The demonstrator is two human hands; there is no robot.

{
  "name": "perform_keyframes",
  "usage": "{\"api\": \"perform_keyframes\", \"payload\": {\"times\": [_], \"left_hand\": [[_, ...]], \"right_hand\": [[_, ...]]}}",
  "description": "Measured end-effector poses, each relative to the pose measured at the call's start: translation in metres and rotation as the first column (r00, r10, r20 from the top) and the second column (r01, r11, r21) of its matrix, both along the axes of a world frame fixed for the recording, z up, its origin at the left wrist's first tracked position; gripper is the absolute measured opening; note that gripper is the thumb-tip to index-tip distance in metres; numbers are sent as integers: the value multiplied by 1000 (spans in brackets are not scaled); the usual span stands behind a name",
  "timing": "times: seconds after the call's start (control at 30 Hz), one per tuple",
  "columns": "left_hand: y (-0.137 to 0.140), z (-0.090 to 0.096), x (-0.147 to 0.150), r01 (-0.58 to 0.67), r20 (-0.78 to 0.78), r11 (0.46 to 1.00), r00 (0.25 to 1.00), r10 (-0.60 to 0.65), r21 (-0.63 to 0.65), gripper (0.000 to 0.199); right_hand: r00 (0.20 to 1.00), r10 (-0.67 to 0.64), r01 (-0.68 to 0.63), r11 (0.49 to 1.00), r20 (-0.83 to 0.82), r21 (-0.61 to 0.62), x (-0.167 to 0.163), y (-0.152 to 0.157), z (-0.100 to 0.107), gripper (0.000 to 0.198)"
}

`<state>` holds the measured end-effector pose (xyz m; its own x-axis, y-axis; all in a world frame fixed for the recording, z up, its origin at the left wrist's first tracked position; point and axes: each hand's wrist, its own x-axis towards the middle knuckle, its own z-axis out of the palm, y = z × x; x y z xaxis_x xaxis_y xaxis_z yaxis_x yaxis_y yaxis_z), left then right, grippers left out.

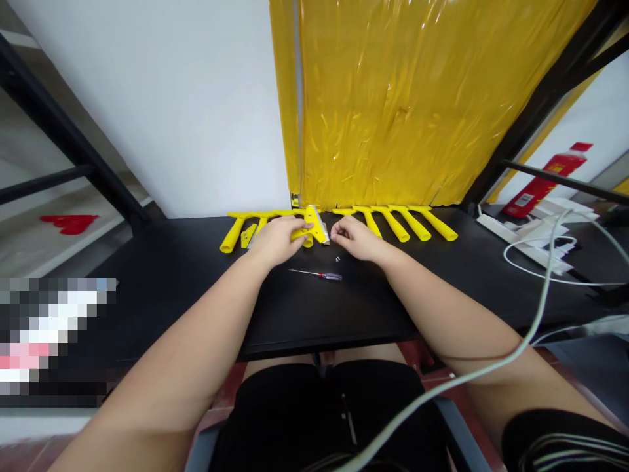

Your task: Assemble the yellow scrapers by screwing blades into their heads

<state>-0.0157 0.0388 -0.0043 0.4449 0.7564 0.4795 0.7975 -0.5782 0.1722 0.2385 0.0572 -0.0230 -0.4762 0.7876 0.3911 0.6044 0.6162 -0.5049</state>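
Note:
My left hand (278,242) grips a yellow scraper (315,223) by its handle, with the head and its metal blade edge turned to the right. Just right of the blade, my right hand (358,240) has its fingers curled together in a pinch; whatever is between the fingertips is hidden. On the black table (295,314) below the hands lies a small screwdriver (330,276) with a clear handle, its shaft pointing left. Tiny metal pieces (337,259), perhaps screws, lie between the screwdriver and my right hand.
Several yellow scraper handles (417,226) line the back edge to the right, and more (232,235) are at the left. A power strip (511,239) with white cables and a red bottle (545,180) stand at the right. One pale cable (491,367) crosses over my right forearm.

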Motion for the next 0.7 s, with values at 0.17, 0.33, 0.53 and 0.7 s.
{"api": "perform_keyframes", "payload": {"times": [0.17, 0.33, 0.53, 0.7], "left_hand": [[-8, 5, 8, 13, 5, 1000, 1000, -13, -13, 32], [-10, 6, 9, 54, 38, 998, 998, -54, 10, 31], [-9, 4, 9, 72, 51, 997, 996, -74, 41, 29], [-13, 6, 13, 79, 61, 996, 995, -81, 29, 29]], "right_hand": [[950, 87, -121, 988, -299, -98, -6, 2, -1, 12], [873, 103, -279, 907, -477, -316, -15, 0, -4, 17], [813, 42, -318, 868, -581, -382, -17, 0, -4, 26], [782, -16, -298, 868, -623, -397, -20, 1, -8, 37]]}}
